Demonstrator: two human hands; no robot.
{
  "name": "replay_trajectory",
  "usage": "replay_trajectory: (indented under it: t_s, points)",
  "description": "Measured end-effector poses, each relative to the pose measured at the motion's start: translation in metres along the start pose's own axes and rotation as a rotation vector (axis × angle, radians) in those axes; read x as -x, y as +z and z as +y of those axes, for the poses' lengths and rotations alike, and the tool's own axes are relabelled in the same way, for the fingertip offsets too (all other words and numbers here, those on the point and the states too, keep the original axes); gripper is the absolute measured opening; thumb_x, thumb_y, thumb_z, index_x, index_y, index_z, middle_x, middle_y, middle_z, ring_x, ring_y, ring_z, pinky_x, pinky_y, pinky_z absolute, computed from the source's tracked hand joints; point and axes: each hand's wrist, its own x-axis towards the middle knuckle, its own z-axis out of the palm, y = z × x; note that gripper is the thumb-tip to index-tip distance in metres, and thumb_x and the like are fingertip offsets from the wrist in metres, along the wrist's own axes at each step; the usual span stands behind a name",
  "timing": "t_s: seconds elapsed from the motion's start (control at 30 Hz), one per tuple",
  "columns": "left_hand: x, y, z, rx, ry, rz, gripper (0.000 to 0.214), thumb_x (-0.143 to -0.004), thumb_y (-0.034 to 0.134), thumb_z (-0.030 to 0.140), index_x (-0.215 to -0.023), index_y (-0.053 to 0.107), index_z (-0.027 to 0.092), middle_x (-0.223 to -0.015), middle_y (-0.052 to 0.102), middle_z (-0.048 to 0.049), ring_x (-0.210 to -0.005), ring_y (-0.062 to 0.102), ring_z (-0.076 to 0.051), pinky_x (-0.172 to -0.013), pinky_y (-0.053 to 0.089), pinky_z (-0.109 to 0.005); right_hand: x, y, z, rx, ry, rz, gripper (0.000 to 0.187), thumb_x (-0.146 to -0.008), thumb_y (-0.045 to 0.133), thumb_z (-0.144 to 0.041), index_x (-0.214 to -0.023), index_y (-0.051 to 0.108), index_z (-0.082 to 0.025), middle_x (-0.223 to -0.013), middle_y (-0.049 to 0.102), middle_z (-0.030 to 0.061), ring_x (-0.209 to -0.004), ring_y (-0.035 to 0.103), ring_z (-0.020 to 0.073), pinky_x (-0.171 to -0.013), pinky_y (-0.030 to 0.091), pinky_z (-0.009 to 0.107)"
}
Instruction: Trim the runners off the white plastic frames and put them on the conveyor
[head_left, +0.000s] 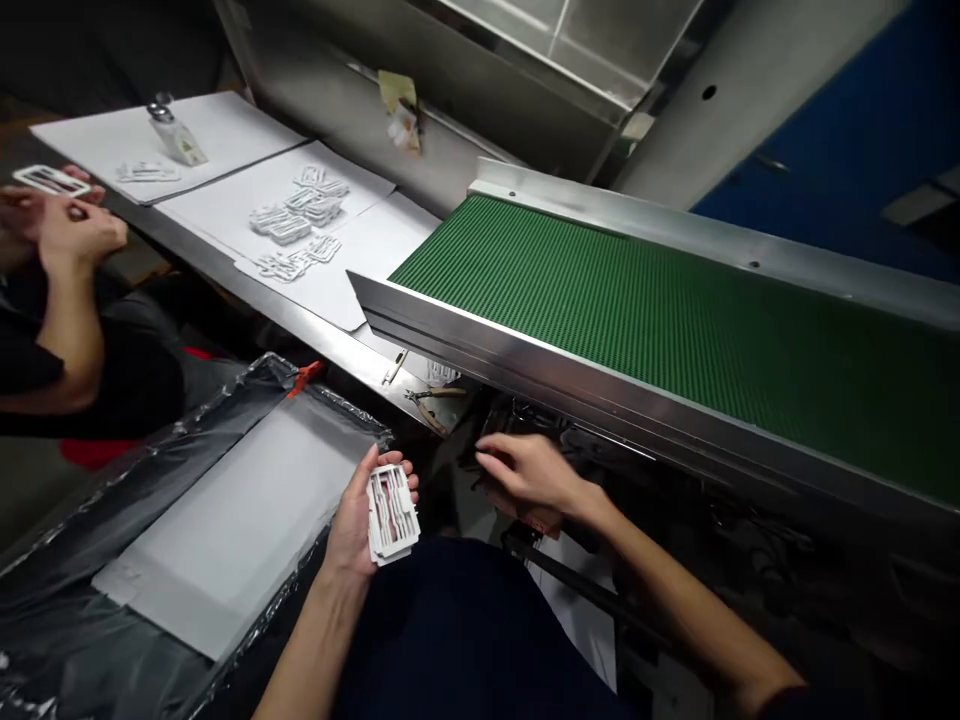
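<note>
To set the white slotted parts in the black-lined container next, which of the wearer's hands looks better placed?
Probably the left hand: it holds the white slotted parts beside the black-lined container. The right hand is farther away, with no parts visible in it.

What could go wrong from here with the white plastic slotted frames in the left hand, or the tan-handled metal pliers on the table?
The white plastic slotted frames rest in the left hand only, with the right hand apart from them; a loosened hold could let some slip.

The tan-handled metal pliers lie near the corner of the silver metal table; a bump might knock them off.
</note>
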Motion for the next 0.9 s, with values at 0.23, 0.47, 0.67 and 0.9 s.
replay_trajectory:
  t_s: [0.23,0.47,0.67,0.9]
  points:
    - [0.013,-0.023,-0.013,0.141,0.090,0.137,0.021,-0.089,0.051,0.029,-0.084,0.062,0.012,-0.075,0.068,-0.0067,-0.061,0.065,-0.017,-0.053,0.057,-0.026,-0.115,0.111,0.042,0.151,0.263,-0.020,0.067,-0.076,0.062,-0.045,-0.128,0.040,-0.009,-0.131,0.041,0.0225,-0.124,0.037,0.0343,-0.096,0.036,0.047]
    - [0.018,-0.043,-0.014,0.217,0.113,0.132,0.027,-0.090,0.049,0.035,-0.087,0.063,0.012,-0.078,0.069,-0.0073,-0.065,0.066,-0.018,-0.057,0.059,-0.029,-0.124,0.131,0.051,0.237,0.278,-0.018,0.072,-0.073,0.067,-0.040,-0.129,0.034,-0.009,-0.135,0.033,0.0244,-0.128,0.027,0.0354,-0.101,0.027,0.047]
    - [0.009,-0.052,-0.017,0.176,0.107,0.142,0.023,-0.088,0.053,0.033,-0.086,0.063,0.012,-0.078,0.068,-0.0069,-0.063,0.065,-0.018,-0.057,0.058,-0.030,-0.122,0.129,0.050,0.231,0.324,-0.026,0.060,-0.064,0.071,-0.036,-0.113,0.049,-0.009,-0.118,0.049,0.0226,-0.111,0.046,0.0344,-0.093,0.036,0.042]
    - [0.011,-0.067,-0.023,0.174,0.014,0.162,0.025,-0.087,0.053,0.034,-0.089,0.063,0.010,-0.073,0.065,-0.0077,-0.060,0.063,-0.017,-0.051,0.056,-0.028,-0.105,0.123,0.059,0.092,0.439,-0.038,0.025,-0.083,0.052,-0.038,-0.092,0.059,-0.016,-0.086,0.065,0.0083,-0.081,0.061,0.0196,-0.071,0.046,0.028]
